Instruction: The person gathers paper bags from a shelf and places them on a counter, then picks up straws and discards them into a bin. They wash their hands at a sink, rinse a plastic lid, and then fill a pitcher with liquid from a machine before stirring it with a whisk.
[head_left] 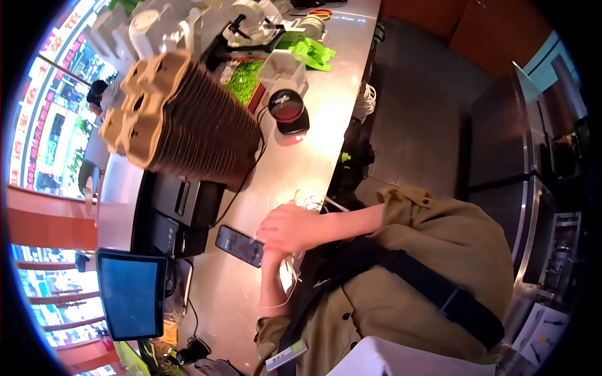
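Observation:
My right hand (298,227) lies across the back of my left hand (274,254) at the counter's near edge. Its fingers rest stretched over the lower hand, and nothing shows in them. The left hand's fingers are mostly hidden underneath. A dark smartphone (240,245) with its screen lit lies on the metal counter (232,294), right beside both hands. A white cable (290,279) loops near my left wrist.
A tall stack of brown cardboard cup carriers (194,122) stands on the counter. Beyond my hands are a black printer (182,203) and a monitor (132,294). A round black scanner (286,109), a clear plastic box (282,72) and green bags (313,53) sit farther along.

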A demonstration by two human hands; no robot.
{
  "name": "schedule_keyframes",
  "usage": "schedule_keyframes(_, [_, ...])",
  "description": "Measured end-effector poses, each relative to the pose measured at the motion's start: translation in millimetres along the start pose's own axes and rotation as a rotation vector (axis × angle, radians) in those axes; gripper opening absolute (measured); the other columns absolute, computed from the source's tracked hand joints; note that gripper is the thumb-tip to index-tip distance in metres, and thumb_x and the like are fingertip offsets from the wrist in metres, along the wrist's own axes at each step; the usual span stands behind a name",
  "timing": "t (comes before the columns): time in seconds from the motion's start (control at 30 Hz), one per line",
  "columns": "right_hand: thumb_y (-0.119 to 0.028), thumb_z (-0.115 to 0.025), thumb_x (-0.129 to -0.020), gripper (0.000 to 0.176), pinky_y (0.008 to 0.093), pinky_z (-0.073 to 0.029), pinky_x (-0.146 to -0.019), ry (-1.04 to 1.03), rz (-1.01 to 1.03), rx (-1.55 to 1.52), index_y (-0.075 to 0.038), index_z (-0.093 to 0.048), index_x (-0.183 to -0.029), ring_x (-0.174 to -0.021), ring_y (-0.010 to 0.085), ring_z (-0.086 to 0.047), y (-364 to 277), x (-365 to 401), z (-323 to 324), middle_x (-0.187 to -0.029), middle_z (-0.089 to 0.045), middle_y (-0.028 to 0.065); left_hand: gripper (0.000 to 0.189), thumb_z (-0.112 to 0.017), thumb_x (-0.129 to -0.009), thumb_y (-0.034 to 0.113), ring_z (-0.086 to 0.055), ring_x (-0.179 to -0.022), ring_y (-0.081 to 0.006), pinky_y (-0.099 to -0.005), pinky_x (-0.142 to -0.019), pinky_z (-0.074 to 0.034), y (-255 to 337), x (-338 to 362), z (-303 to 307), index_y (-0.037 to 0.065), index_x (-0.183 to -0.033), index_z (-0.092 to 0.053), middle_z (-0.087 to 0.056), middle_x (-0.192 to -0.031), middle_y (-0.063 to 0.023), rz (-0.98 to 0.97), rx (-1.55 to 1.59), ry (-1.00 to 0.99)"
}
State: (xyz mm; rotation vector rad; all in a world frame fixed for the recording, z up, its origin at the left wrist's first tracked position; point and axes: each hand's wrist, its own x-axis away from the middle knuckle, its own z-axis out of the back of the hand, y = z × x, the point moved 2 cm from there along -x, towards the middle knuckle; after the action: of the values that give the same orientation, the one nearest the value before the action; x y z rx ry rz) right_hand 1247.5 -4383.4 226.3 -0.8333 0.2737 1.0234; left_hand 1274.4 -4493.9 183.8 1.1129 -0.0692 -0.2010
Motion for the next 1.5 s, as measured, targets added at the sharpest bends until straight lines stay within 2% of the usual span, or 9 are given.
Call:
schedule_keyframes(0.17, [-0.012, -0.045, -0.076, 0.022, 0.0305, -0.046, -0.065, 0.398, -0.37, -0.248, -0.001, -0.055, -0.093, -0.075, 0.0253, -0.057, 52.4, 55.1, 94.3, -0.084, -0.057, 0.0132, 0.016, -0.051, -0.073, 0.011, -0.052, -0.069, -0.0161, -0.0247, -0.061, -0.041, 71.0, -71.5, -84.8, 0.001, -0.085, -0.05, -0.052, -0.077, -0.0041, -0.103, 0.257, -0.074])
schedule_keyframes(0.27, [-0.01, -0.041, -0.081, 0.025, 0.0276, -0.044, -0.071, 0.504, -0.622, -0.572, 0.002, -0.052, -0.099, -0.081, 0.0223, -0.057, 99.9, 96.0, 148.2, -0.091, -0.057, 0.0141, 0.02, -0.048, -0.078, 0.018, -0.048, -0.08, -0.0134, -0.0264, -0.067, -0.041, 88.2, -122.8, -159.4, 0.003, -0.092, -0.048, -0.049, -0.085, -0.0046, -0.111, 1.09, -0.008])
schedule_keyframes(0.37, [-0.014, -0.037, -0.084, 0.027, 0.0272, -0.041, -0.075, 0.907, -0.585, -0.478, 0.002, -0.051, -0.1, -0.085, 0.018, -0.054, 142.4, 136.8, 202.4, -0.094, -0.056, 0.012, 0.016, -0.044, -0.082, 0.018, -0.044, -0.07, -0.0092, -0.0235, -0.06, -0.039, 108.0, -188.4, -254.1, 0.004, -0.088, -0.048, -0.047, -0.079, -0.0024, -0.134, 0.437, 0.305])
schedule_keyframes(0.5, [-0.025, -0.036, -0.087, 0.037, 0.029, -0.038, -0.081, 1.131, -0.625, -0.466, 0.005, -0.046, -0.108, -0.094, 0.0212, -0.051, 188.1, 198.3, 297.8, -0.101, -0.053, 0.015, 0.014, -0.042, -0.085, 0.014, -0.041, -0.057, -0.0058, -0.0197, -0.05, -0.035, 199.9, -260.4, -364.1, 0.002, -0.079, -0.048, -0.047, -0.067, -0.0015, -0.291, 0.67, 0.257])
schedule_keyframes(0.73, [-0.038, -0.035, -0.087, 0.05, 0.0268, -0.03, -0.09, 1.189, -0.769, -0.829, -0.002, -0.032, -0.122, -0.108, 0.0162, -0.039, 295.5, 324.3, 369.5, -0.116, -0.041, 0.0084, 0.016, -0.037, -0.08, 0.003, -0.05, -0.055, -0.008, -0.0192, -0.049, -0.038, 237.6, -339.4, -519.7, -0.001, -0.081, -0.052, -0.055, -0.065, -0.0057, -0.38, 0.647, 0.026])
schedule_keyframes(0.9, [-0.039, -0.049, -0.082, 0.068, 0.0262, -0.03, -0.09, 0.953, -0.714, -1.086, 0.0, -0.016, -0.127, -0.11, 0.0145, -0.035, 375.1, 376.8, 429.8, -0.119, -0.035, 0.008, 0.014, -0.038, -0.079, 0.006, -0.046, -0.058, -0.0054, -0.0177, -0.051, -0.036, 248.3, -414.4, -591.3, 0.001, -0.077, -0.051, -0.052, -0.066, -0.0023, 0.059, 0.863, -0.23])
schedule_keyframes(1.07, [-0.023, -0.057, -0.078, 0.03, 0.0187, -0.034, -0.046, 0.363, -1.046, -0.981, -0.002, -0.05, -0.098, -0.056, 0.0043, -0.043, 491.3, 391.3, 507.5, -0.07, -0.05, -0.0023, 0.014, -0.04, -0.077, 0.005, -0.035, -0.048, -0.0012, -0.0172, -0.042, -0.026, 254.2, -558.7, -654.4, 0.002, -0.075, -0.053, -0.042, -0.055, 0.0052, 0.055, 0.801, -0.063])
schedule_keyframes(1.27, [-0.017, -0.057, -0.078, 0.017, 0.0227, -0.033, -0.046, 0.668, -1.293, -0.191, -0.001, -0.052, -0.081, -0.051, 0.0071, -0.037, 585.0, 438.7, 651.1, -0.056, -0.043, -0.0005, 0.014, -0.04, -0.077, 0.005, -0.033, -0.047, -0.0004, -0.0167, -0.042, -0.025, 286.7, -689.5, -769.6, 0.001, -0.075, -0.053, -0.039, -0.054, 0.006, 0.071, 0.826, -0.027])
schedule_keyframes(1.5, [0.0, -0.06, -0.068, 0.014, 0.0267, -0.043, -0.062, 1.445, -0.854, 0.655, 0.0, -0.053, -0.08, -0.073, 0.018, -0.054, 672.3, 508.1, 801.7, -0.084, -0.053, 0.0084, 0.018, -0.041, -0.083, 0.016, -0.051, -0.071, -0.0115, -0.0253, -0.061, -0.043, 361.9, -722.3, -979.7, 0.003, -0.089, -0.052, -0.052, -0.079, -0.003, 0.683, 0.97, -0.887])
